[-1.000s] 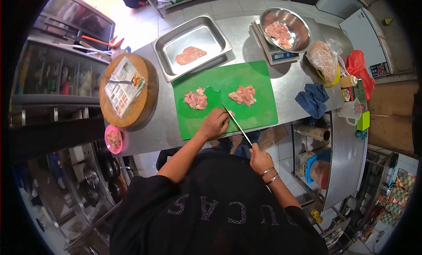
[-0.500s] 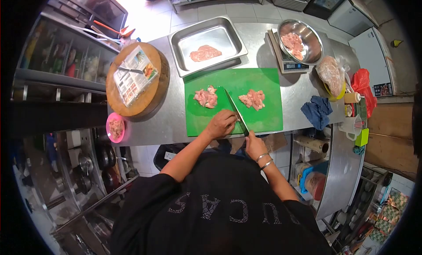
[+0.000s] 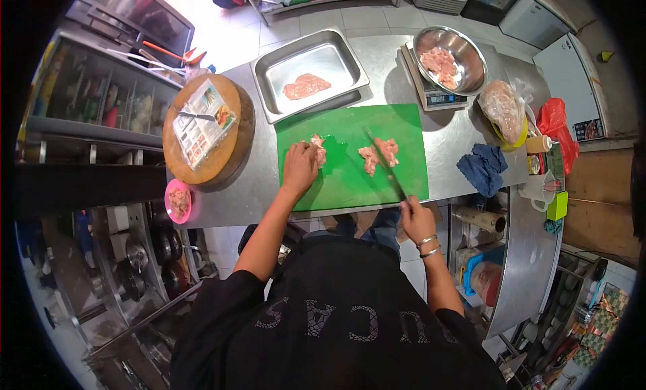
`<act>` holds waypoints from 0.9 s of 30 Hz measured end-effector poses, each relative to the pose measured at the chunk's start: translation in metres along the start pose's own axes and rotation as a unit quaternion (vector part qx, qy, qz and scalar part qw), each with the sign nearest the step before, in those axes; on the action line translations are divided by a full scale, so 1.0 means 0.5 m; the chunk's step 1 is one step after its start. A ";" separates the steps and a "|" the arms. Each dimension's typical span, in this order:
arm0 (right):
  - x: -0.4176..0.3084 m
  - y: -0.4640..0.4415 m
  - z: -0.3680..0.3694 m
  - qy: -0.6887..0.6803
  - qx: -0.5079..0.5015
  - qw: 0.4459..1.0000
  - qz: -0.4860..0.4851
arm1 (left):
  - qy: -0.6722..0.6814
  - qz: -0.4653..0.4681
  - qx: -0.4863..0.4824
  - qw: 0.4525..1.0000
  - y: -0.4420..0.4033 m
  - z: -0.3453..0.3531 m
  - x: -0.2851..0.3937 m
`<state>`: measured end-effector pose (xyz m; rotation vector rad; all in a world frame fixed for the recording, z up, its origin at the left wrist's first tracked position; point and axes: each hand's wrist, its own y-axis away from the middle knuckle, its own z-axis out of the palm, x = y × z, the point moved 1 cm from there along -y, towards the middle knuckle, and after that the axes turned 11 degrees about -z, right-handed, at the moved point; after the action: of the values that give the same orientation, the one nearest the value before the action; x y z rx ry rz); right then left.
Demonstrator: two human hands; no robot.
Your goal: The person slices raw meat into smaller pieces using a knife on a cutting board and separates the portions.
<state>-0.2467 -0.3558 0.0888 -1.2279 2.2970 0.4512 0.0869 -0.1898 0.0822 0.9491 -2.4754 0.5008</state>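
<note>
My right hand (image 3: 418, 219) is closed around the handle of a knife (image 3: 393, 181), whose blade slants up and left over the right pile of cut raw chicken (image 3: 369, 160). My left hand (image 3: 301, 166) rests at the left pile of chicken pieces (image 3: 319, 150), fingers bent over the meat and covering part of it. Both piles lie on a green cutting board (image 3: 350, 195). Behind the board, a steel tray (image 3: 269, 80) holds one whole piece of raw chicken (image 3: 307, 86).
A steel bowl (image 3: 474, 67) with cut chicken sits on a digital scale (image 3: 441, 100). On the left stand a round wooden block (image 3: 222, 148) bearing a printed sheet and a pink bowl (image 3: 188, 214). A blue cloth (image 3: 483, 169) and bagged meat (image 3: 501, 107) are on the right.
My left hand has moved from beside the blade to the left pile. My right hand has shifted right with the knife, now over the right pile, which is more spread out.
</note>
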 end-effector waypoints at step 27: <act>0.214 0.422 0.094 -0.256 0.202 0.895 0.304 | 0.022 0.052 -0.072 0.996 -0.025 0.057 0.012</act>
<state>-0.4620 -0.2911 0.0017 -0.1347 2.1027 0.4106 0.0842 -0.2151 0.0637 0.7479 -2.4912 0.3657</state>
